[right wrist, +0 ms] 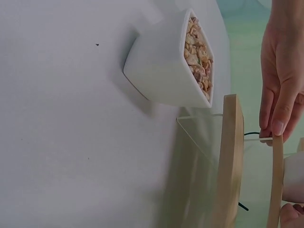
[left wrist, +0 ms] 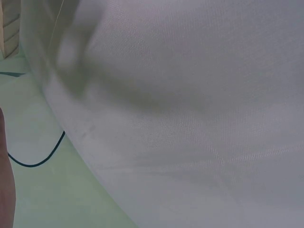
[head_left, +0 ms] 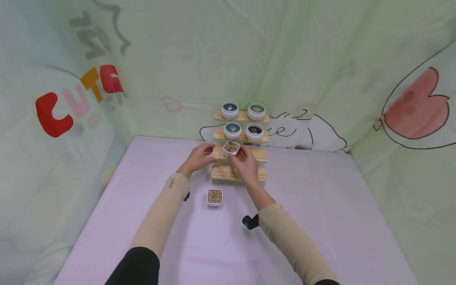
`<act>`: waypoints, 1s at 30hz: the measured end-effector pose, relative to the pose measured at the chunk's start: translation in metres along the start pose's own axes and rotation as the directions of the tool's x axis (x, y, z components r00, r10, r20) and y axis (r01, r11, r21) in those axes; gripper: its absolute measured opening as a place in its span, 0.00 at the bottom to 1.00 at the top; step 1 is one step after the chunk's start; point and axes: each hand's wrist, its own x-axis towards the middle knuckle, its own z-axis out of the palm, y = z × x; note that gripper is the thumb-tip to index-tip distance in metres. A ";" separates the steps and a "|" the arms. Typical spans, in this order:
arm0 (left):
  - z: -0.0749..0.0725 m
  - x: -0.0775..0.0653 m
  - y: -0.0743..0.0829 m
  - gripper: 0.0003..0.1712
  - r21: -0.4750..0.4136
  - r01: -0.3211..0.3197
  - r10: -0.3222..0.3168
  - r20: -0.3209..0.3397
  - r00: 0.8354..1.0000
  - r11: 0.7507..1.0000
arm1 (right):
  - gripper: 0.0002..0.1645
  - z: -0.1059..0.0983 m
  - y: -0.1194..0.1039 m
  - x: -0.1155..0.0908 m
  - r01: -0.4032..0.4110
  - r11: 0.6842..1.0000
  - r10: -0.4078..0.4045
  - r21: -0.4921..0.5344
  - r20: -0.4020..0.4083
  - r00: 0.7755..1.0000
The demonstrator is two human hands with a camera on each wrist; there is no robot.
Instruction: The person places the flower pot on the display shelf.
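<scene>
My right hand (head_left: 245, 162) pinches a small square white bowl (head_left: 231, 149) filled with tan and brown bits. It holds the bowl at the left part of a stepped wooden display stand (head_left: 258, 155), right at the second plank from the bottom. At that plank's left end, my left hand (head_left: 200, 158) grips the wood, thumb toward the front and fingers behind. In the right wrist view, the left thumb (right wrist: 278, 127) lies against the plank end. A second square white bowl (head_left: 215, 204) with similar contents sits on the table in front of the stand.
Two round white pots (head_left: 254, 136) stand on the third plank and two more (head_left: 229, 114) on the top one. A pale lilac cloth covers the table (head_left: 303, 221). Printed green curtains (head_left: 171, 59) hang behind and at both sides.
</scene>
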 end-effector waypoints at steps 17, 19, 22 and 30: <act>0.000 0.000 0.001 0.37 -0.008 -0.019 0.019 -0.008 1.000 1.000 | 0.35 -0.011 0.008 -0.043 -0.006 1.000 0.006 -0.014 0.046 0.999; 0.000 -0.001 0.001 0.37 -0.006 -0.013 0.013 -0.007 1.000 1.000 | 0.34 -0.011 0.011 -0.049 0.002 1.000 -0.001 -0.019 0.059 0.998; 0.000 -0.002 0.001 0.37 -0.003 0.005 -0.005 -0.010 1.000 1.000 | 0.34 -0.011 0.016 -0.056 0.018 0.999 -0.015 -0.036 0.079 0.997; 0.000 -0.003 0.002 0.37 -0.013 -0.007 0.007 -0.010 1.000 1.000 | 0.34 -0.016 0.024 -0.074 0.054 0.996 -0.041 -0.075 0.163 0.986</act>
